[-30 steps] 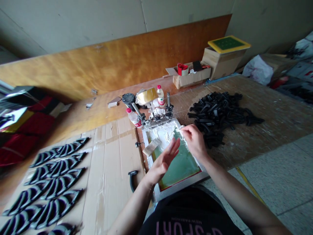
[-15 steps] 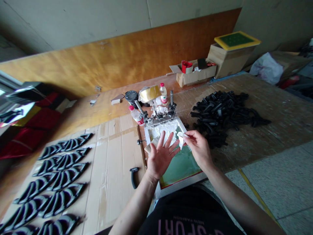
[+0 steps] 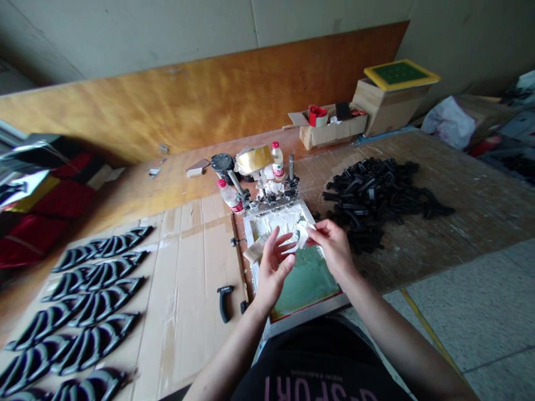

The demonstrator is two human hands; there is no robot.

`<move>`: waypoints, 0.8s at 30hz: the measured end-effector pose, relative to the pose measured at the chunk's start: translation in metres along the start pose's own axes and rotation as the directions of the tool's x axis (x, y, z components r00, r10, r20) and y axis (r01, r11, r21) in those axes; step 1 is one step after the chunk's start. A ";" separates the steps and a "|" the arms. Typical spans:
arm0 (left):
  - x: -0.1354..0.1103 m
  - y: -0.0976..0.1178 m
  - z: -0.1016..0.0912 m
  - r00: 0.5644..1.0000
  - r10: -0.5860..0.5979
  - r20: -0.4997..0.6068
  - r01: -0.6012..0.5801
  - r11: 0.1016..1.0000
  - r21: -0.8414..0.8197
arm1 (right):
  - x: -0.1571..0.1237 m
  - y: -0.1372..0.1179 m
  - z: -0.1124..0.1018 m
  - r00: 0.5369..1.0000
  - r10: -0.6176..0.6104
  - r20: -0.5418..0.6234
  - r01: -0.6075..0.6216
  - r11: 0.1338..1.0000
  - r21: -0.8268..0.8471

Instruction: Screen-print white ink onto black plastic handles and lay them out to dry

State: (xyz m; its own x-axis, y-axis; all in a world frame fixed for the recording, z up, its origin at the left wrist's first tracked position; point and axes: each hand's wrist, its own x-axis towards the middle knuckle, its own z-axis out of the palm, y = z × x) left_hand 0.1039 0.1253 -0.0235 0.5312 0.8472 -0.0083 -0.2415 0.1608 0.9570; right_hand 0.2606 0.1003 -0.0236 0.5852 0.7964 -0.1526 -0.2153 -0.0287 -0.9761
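Limp, feather-light paper tissue [image 3: 301, 231] pinched between right hand [image 3: 333, 248] fingertips
Left hand [image 3: 273, 273] half open, empty, just beside it, above a paste-smeared screen-printing frame [image 3: 307, 317]

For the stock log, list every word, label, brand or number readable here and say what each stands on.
"SPORT", large pink letters, upside down in this view, on the person's black top; the letters before it are cut off, perhaps "U-".
A smaller line above it on the top: too blurred to read.
Labels on the two plastic bottles: too small to read.
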 end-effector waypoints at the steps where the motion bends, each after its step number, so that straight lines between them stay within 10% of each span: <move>1: 0.001 -0.001 0.001 0.999 0.002 -0.051 0.002 0.997 0.080 | -0.002 -0.003 0.001 0.999 0.042 0.016 -0.043 0.996 0.072; 8: 0.011 -0.005 0.007 0.969 0.182 -0.170 -0.097 0.905 0.414 | -0.018 -0.012 0.010 0.993 0.091 0.074 -0.102 0.980 0.173; 24: 0.028 0.005 -0.023 0.932 -0.162 -0.325 0.128 0.984 -0.125 | 0.001 0.002 -0.007 0.989 0.081 0.127 -0.092 0.992 0.083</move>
State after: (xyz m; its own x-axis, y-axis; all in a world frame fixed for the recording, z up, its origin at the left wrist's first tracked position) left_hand 0.0991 0.1617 -0.0251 0.2702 0.9278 -0.2571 -0.2713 0.3296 0.9043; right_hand 0.2660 0.0972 -0.0263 0.4619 0.8616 -0.2103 -0.3325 -0.0517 -0.9417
